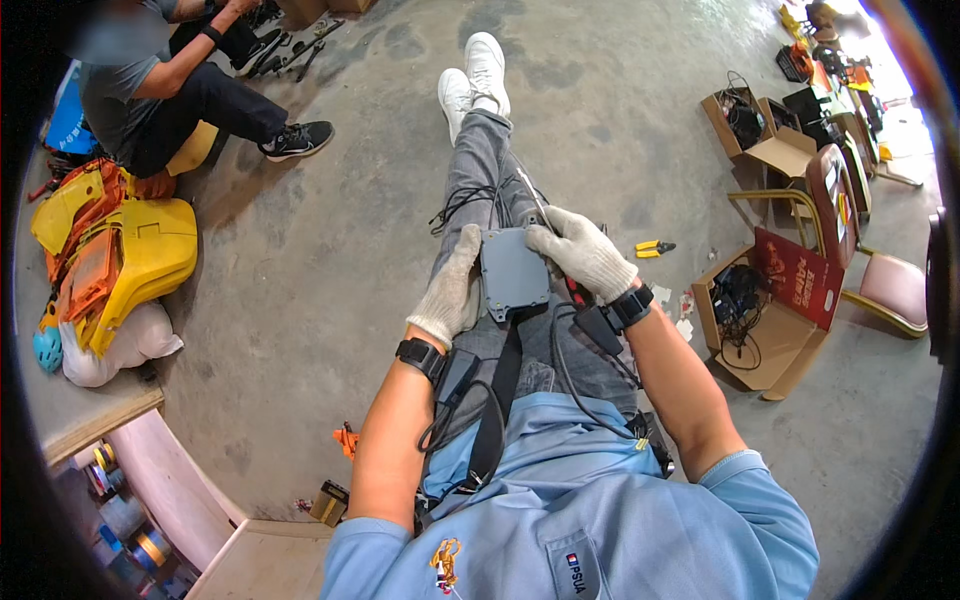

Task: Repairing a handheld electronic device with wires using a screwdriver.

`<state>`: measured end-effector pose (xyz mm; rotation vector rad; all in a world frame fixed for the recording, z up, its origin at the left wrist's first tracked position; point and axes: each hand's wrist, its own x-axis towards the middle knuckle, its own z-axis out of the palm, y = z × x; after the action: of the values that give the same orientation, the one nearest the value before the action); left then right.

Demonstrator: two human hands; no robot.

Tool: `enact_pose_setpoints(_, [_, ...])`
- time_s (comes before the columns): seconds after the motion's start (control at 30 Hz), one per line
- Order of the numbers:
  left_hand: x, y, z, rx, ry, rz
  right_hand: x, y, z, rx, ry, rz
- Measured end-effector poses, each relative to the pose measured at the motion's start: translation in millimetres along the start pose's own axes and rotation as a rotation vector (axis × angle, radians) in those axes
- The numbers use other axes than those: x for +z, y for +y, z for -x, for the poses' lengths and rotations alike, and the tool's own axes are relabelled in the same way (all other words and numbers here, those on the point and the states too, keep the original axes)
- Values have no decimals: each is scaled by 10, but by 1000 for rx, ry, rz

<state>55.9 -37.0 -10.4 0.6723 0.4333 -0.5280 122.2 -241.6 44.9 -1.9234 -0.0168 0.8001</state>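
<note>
A flat grey plastic box (514, 278) with corner lugs rests above my lap, its broad face turned up. My left hand (452, 290), in a whitish knit glove, is closed along the box's left side, thumb up near the top corner. My right hand (584, 252), gloved alike, closes on the upper right corner with its fingers bent. A thin pale rod or wire (529, 186) runs up from that corner past my right fingers; its kind cannot be told. Dark cables (465, 208) lie across my shins. A red-and-black handle (575, 290) shows beneath my right hand.
Yellow-handled pliers (655, 249) lie on the floor to the right. Beyond are an open carton of cables (735, 315) and a chair (890, 285). At left, a seated person (165, 90) is beside yellow plastic shells (150, 255). Straps and cables hang by my wrists.
</note>
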Motion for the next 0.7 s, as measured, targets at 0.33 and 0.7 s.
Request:
enact_pose_setpoints(0.33, [-27, -33, -37, -8, -6, -3, 22, 103, 10, -65, 23, -6])
enact_pose_setpoints(0.7, [-44, -21, 16, -7, -130, -121, 92, 242, -7, -134, 180, 145])
